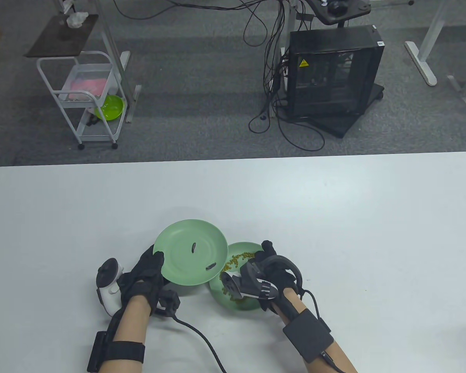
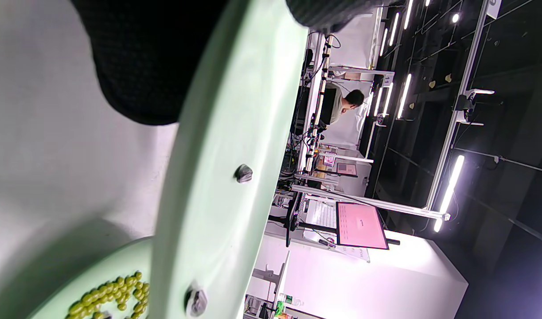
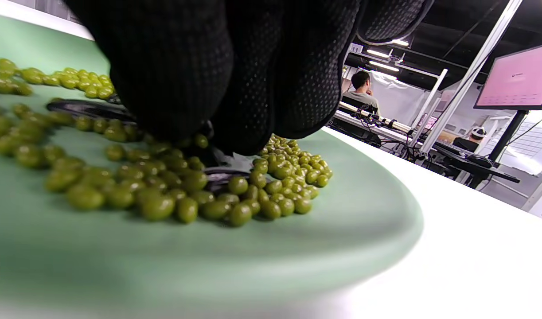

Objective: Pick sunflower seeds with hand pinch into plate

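My left hand (image 1: 147,272) grips the left rim of a pale green plate (image 1: 178,241) and holds it tilted, its right edge over a second green plate (image 1: 239,307). Two dark sunflower seeds (image 1: 193,246) lie on the held plate, also seen in the left wrist view as seeds (image 2: 243,173) on the plate (image 2: 217,155). The second plate holds several green beans (image 1: 239,258) mixed with dark seeds. My right hand (image 1: 272,272) reaches down into it. In the right wrist view its fingers (image 3: 186,88) bunch together on a sunflower seed (image 3: 222,176) among the beans (image 3: 279,177).
The white table (image 1: 334,213) stretches wide around both plates. A black cable (image 1: 202,342) runs from my left wrist toward the near edge. Beyond the far edge stand a white trolley (image 1: 85,97) and a black computer tower (image 1: 334,70) on the floor.
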Available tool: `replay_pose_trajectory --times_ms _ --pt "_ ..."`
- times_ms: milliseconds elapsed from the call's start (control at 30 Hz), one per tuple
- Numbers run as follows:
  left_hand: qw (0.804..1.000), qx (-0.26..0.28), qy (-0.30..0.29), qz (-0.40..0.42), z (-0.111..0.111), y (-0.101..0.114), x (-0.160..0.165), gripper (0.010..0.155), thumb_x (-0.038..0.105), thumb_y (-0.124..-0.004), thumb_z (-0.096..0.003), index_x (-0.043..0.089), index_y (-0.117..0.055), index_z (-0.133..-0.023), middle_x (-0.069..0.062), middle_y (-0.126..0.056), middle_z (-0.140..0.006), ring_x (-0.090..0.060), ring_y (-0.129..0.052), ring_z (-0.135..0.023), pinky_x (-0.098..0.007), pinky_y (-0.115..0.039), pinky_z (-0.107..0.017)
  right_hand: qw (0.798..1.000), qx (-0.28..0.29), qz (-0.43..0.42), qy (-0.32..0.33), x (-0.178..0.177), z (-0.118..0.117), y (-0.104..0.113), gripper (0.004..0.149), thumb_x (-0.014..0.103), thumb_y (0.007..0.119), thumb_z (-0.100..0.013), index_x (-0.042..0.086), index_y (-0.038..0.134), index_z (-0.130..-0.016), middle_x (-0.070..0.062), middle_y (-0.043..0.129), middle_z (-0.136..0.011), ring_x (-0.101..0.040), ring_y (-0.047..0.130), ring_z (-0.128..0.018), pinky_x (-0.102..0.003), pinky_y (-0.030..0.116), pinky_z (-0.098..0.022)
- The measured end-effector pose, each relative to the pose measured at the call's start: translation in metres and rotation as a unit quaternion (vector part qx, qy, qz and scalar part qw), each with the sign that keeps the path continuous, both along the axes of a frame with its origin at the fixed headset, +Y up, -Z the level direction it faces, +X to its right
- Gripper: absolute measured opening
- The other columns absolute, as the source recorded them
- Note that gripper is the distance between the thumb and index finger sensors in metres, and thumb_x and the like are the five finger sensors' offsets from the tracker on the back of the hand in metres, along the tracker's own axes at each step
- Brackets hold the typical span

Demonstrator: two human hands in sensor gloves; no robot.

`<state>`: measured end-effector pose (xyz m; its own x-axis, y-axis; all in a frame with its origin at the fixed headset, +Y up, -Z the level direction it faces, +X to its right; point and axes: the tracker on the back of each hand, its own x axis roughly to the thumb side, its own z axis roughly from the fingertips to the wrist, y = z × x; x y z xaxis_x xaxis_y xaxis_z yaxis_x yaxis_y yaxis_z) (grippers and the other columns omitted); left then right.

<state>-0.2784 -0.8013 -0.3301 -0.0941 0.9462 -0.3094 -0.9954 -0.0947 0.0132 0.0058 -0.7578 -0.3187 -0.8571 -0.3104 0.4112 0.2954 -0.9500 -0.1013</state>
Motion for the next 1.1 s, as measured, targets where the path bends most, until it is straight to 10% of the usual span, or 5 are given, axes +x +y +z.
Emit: replay_pose_trajectory --times_ms 1100 --pt "1.0 0.001 -0.003 0.004 -0.001 0.0 0.0 0.068 0.033 -0.065 -0.0526 0.005 -0.038 -0.107 -0.021 -0.066 -0.096 -0.027 -0.098 -0.071 -0.037 -0.091 -0.045 0.996 -0.018 -0.09 -0.019 0.013 -0.003 0.017 0.036 0.039 0.079 -0.037 0.044 0.08 -0.073 0.016 0.097 -0.072 -0.014 0.095 -0.083 -0.057 0.057 -0.074"
